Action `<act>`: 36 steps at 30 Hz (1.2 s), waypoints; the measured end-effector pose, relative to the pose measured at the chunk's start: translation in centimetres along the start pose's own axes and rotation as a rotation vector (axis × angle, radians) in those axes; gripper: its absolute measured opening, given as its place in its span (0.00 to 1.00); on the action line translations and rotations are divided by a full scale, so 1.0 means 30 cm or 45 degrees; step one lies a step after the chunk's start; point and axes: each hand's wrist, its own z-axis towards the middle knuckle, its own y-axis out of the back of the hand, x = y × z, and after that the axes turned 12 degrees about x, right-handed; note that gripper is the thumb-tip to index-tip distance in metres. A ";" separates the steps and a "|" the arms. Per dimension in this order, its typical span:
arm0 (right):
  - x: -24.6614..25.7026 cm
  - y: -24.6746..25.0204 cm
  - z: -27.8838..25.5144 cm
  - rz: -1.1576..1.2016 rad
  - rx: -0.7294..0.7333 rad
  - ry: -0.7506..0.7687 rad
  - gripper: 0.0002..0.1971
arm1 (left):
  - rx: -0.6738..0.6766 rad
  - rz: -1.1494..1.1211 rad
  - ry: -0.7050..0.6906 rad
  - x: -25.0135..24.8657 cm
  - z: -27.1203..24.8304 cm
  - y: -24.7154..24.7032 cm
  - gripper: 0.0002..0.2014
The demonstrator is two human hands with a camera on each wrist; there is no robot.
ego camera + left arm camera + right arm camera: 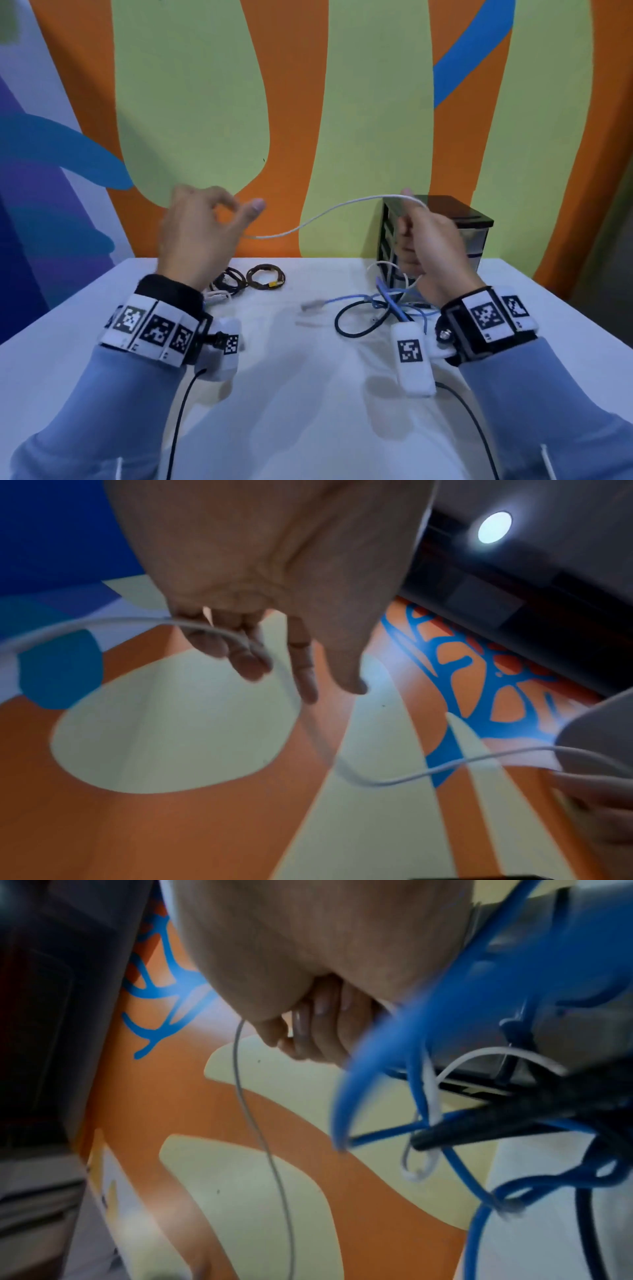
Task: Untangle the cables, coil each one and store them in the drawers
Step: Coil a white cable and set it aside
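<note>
A thin white cable [325,214] hangs in a shallow arc in the air between my two hands. My left hand [202,226] is raised at the left, and the cable [377,781] runs across its loosely curled fingers [240,653], with thumb and forefinger spread. My right hand [421,240] grips the cable in a fist in front of the black drawer unit [469,226]. From that fist [308,1034] the cable [260,1139] leads off toward my left hand. The cable's other part drops into a tangle of blue and black cables [373,308] on the white table [308,394].
A coiled brown cable [265,275] and a coiled black cable [233,279] lie side by side at the back of the table, behind my left wrist. The painted wall stands right behind the table. In the right wrist view, blue cable loops [363,1074] hang close to the hand.
</note>
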 end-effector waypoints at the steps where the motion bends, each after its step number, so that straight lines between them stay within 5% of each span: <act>1: -0.003 -0.022 -0.005 -0.100 0.093 0.030 0.24 | 0.123 -0.092 -0.123 -0.033 -0.014 -0.017 0.27; 4: -0.024 -0.073 -0.028 -0.384 0.317 0.156 0.24 | 0.604 -0.483 -0.393 -0.159 -0.082 -0.086 0.33; 7: -0.035 -0.087 -0.041 -0.361 0.422 0.193 0.22 | 0.620 -0.408 -0.559 -0.210 -0.125 -0.138 0.29; 11: -0.046 -0.080 -0.049 -0.189 0.600 0.085 0.20 | 0.293 -0.516 -0.610 -0.192 -0.095 -0.085 0.09; 15: -0.085 -0.064 -0.037 -0.340 0.678 0.061 0.19 | -0.324 -1.204 -0.308 -0.117 -0.028 0.029 0.14; 18: -0.108 -0.054 -0.022 -0.380 0.698 0.039 0.17 | -0.772 -1.292 -0.116 0.001 0.030 0.096 0.14; 21: -0.122 -0.056 -0.019 -0.432 0.680 0.056 0.16 | -0.926 -1.231 0.045 0.072 0.058 0.133 0.16; 23: -0.120 -0.047 -0.020 -0.418 0.619 0.078 0.21 | -0.803 -0.994 0.116 0.061 0.054 0.134 0.14; 26: -0.114 -0.056 -0.024 -0.354 0.578 0.122 0.27 | -0.331 -0.416 0.133 0.005 0.007 0.088 0.12; 28: -0.124 -0.074 -0.019 -0.382 0.624 0.165 0.27 | -0.156 -0.132 -0.065 -0.057 -0.034 0.058 0.21; 31: -0.137 -0.102 -0.028 -0.486 0.717 0.220 0.28 | 0.191 -0.152 -0.555 -0.152 -0.079 0.013 0.22; 34: -0.127 -0.096 -0.040 -0.446 0.802 0.339 0.28 | 0.700 -0.037 -0.635 -0.212 -0.135 -0.053 0.21; 36: -0.121 -0.093 -0.042 -0.441 0.795 0.382 0.28 | 0.697 0.056 -0.661 -0.206 -0.140 -0.085 0.15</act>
